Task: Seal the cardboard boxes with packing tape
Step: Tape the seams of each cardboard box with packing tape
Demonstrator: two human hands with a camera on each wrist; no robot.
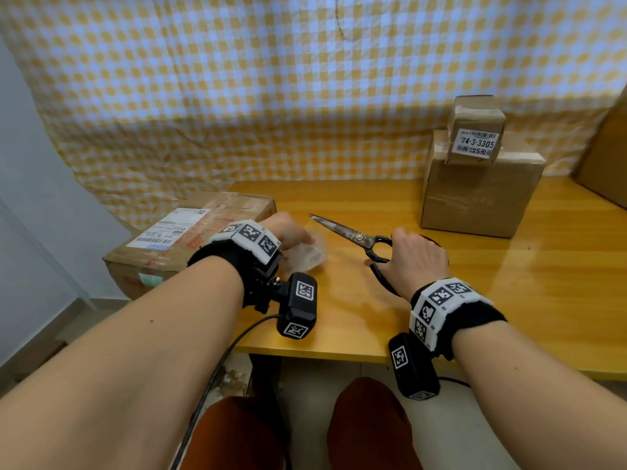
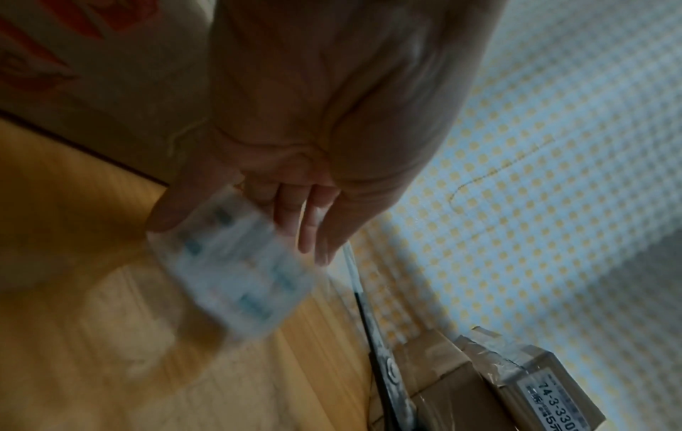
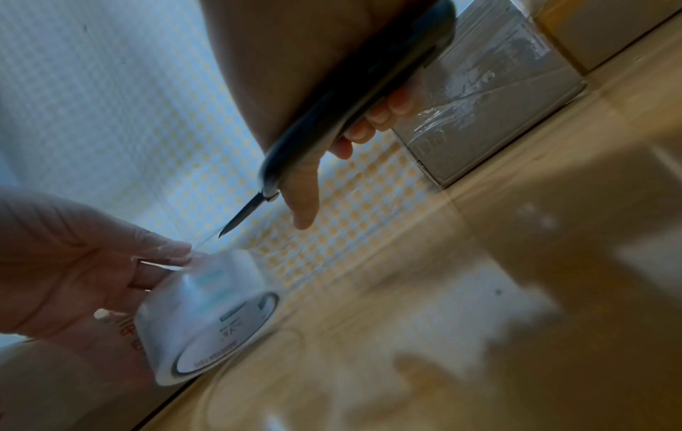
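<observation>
Meanwhile, hands: left hand point(image 1: 291, 228) grips tape roll point(image 1: 307, 256); right hand point(image 1: 419, 257) curls round closed scissors point(image 1: 353, 236).
Box: large cardboard box point(image 1: 190, 239), bench's left edge.
Risk: loose film strand may snag, tangle on blades.

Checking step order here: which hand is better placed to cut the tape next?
Right. The right hand already grips the scissors, blade tip near the roll of tape that the left hand holds.

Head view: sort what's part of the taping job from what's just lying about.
Part of the job:
tape roll, held by left hand
scissors, held by right hand
large box
stacked boxes

Lying about:
checked cloth
cable
</observation>
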